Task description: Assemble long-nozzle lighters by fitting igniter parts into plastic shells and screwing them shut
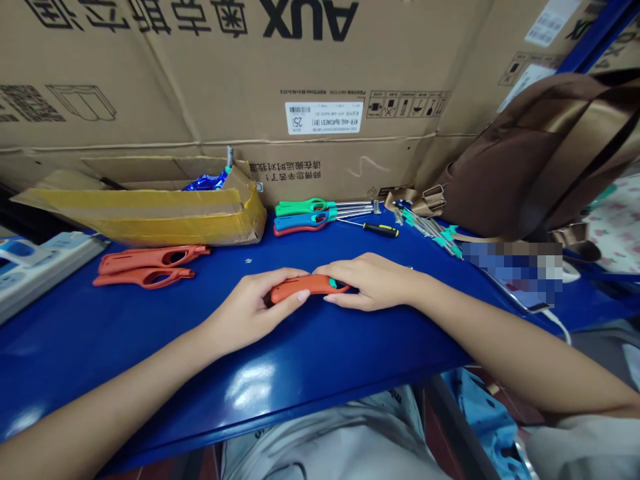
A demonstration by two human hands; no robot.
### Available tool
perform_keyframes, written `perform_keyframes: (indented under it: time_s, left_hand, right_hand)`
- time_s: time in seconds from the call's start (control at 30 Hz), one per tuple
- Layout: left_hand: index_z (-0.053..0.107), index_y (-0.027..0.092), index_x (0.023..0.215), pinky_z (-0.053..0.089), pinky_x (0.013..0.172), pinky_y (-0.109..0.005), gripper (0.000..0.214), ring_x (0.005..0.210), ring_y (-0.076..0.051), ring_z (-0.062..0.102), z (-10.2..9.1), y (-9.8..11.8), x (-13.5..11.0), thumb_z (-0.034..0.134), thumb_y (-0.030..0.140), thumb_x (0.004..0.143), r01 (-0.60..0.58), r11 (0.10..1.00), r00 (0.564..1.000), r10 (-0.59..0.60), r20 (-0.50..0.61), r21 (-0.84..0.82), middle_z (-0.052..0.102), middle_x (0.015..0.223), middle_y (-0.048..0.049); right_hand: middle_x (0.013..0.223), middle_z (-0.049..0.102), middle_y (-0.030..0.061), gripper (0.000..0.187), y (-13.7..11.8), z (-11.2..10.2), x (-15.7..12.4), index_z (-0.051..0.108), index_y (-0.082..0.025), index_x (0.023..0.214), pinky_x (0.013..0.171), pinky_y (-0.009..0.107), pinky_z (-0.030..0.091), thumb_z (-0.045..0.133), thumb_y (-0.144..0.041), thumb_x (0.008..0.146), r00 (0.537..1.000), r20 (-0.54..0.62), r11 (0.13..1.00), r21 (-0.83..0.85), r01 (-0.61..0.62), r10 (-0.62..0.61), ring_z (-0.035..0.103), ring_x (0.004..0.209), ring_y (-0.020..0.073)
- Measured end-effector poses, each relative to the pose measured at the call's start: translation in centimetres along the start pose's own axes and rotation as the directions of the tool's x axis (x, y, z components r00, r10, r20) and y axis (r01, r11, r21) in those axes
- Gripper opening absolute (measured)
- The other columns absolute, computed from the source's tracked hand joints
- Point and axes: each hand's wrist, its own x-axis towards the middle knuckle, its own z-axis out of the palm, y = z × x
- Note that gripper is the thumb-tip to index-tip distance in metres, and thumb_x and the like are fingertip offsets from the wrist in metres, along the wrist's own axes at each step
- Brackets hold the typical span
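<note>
Both my hands grip one orange plastic lighter body [306,287] lying low over the blue table [150,353]. My left hand [260,308] is closed round its left end, thumb underneath. My right hand [367,280] is closed over its right end, where a small teal part shows. Two orange half shells [147,265] lie to the left on the table. Behind my hands rest finished lighters in green, blue and red [305,217] with metal tubes pointing right.
An open cardboard box taped yellow [150,213] stands at the back left, with a blue foil bag inside. A black-and-yellow screwdriver [377,229], several teal-tipped metal parts [435,233], a brown bag [540,160], a phone [520,280] and a power strip [35,267] surround the work area.
</note>
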Motion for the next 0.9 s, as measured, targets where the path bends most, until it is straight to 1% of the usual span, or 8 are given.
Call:
perform_keyframes:
  time_s: [0.03,0.1,0.17,0.3,0.47,0.57,0.73,0.9]
  left_hand:
    - [0.067,0.021,0.124,0.054,0.082,-0.029,0.038,0.09,-0.018,0.069,-0.2,-0.2,-0.1,0.06,0.046,0.097,-0.097,0.99,0.995,0.097,0.004,0.1,0.075,0.106,-0.0053]
    - [0.066,0.023,0.128,0.054,0.088,-0.03,0.035,0.098,-0.02,0.07,-0.4,-0.6,-0.4,0.058,0.041,0.1,-0.216,0.946,0.976,0.206,0.067,0.24,0.073,0.115,-0.0063]
    - [0.065,0.023,0.129,0.054,0.083,-0.028,0.032,0.093,-0.018,0.071,-0.4,-0.8,-0.6,0.054,0.038,0.103,-0.268,0.911,0.963,0.241,0.122,0.313,0.074,0.111,-0.0059]
    - [0.067,0.019,0.124,0.055,0.08,-0.026,0.031,0.088,-0.018,0.072,-0.3,-0.8,-0.8,0.052,0.038,0.104,-0.343,0.854,0.939,0.31,0.148,0.391,0.075,0.105,-0.0064]
    - [0.069,0.018,0.114,0.053,0.069,-0.025,0.031,0.077,-0.017,0.072,0.0,-0.6,-0.9,0.051,0.04,0.105,-0.399,0.8,0.916,0.367,0.161,0.448,0.076,0.094,-0.0048]
    - [0.068,0.017,0.113,0.053,0.069,-0.027,0.032,0.078,-0.018,0.072,0.1,-0.6,-1.0,0.046,0.038,0.107,-0.421,0.78,0.906,0.382,0.18,0.464,0.076,0.095,-0.0058]
    - [0.066,0.014,0.115,0.054,0.07,-0.029,0.034,0.08,-0.02,0.073,0.1,-0.7,-1.0,0.043,0.038,0.108,-0.416,0.76,0.909,0.353,0.221,0.5,0.075,0.095,-0.0068]
    - [0.067,0.014,0.112,0.053,0.067,-0.029,0.034,0.076,-0.02,0.071,-0.5,-1.0,-0.7,0.044,0.039,0.107,-0.414,0.742,0.91,0.349,0.223,0.527,0.073,0.088,-0.0059]
  right_hand:
    - [0.123,0.072,0.0086,0.041,0.0,0.0,-0.1,0.056,-0.018,0.133,0.075,0.032,0.046,0.047,-0.045,0.103,1.0,-0.011,1.0,0.004,0.001,-0.001,0.071,0.095,0.0225]
    - [0.123,0.072,0.008,0.04,0.1,0.0,-0.1,0.058,-0.019,0.132,0.076,0.031,0.046,0.045,-0.044,0.104,1.0,-0.027,1.0,0.005,0.012,-0.011,0.07,0.097,0.022]
    - [0.118,0.074,0.0065,0.04,0.1,0.0,-0.1,0.06,-0.021,0.132,0.073,0.03,0.044,0.045,-0.046,0.105,0.999,-0.026,1.0,-0.001,0.025,-0.025,0.07,0.093,0.0206]
    - [0.111,0.074,0.0042,0.04,-0.3,0.3,0.0,0.062,-0.023,0.131,0.067,0.029,0.04,0.047,-0.049,0.104,0.998,-0.02,0.998,-0.011,0.058,-0.058,0.069,0.084,0.0186]
    - [0.111,0.074,0.0056,0.033,-1.0,0.5,-0.2,0.064,-0.019,0.127,0.069,0.029,0.041,0.047,-0.037,0.105,0.996,-0.005,0.995,0.047,0.086,-0.086,0.069,0.089,0.0186]
    - [0.108,0.075,0.0057,0.031,-1.2,0.6,-0.2,0.065,-0.018,0.123,0.069,0.029,0.041,0.046,-0.034,0.105,0.996,-0.002,0.993,0.076,0.093,-0.093,0.07,0.089,0.018]
    - [0.109,0.076,0.0056,0.032,-1.2,0.6,0.1,0.065,-0.019,0.125,0.07,0.029,0.042,0.046,-0.037,0.105,0.997,0.017,0.996,0.055,0.068,-0.069,0.07,0.089,0.0186]
    - [0.099,0.077,0.0057,0.032,-0.7,-0.5,0.0,0.072,-0.019,0.114,0.069,0.029,0.04,0.056,-0.043,0.1,1.0,0.029,1.0,-0.01,0.004,-0.004,0.069,0.083,0.0195]
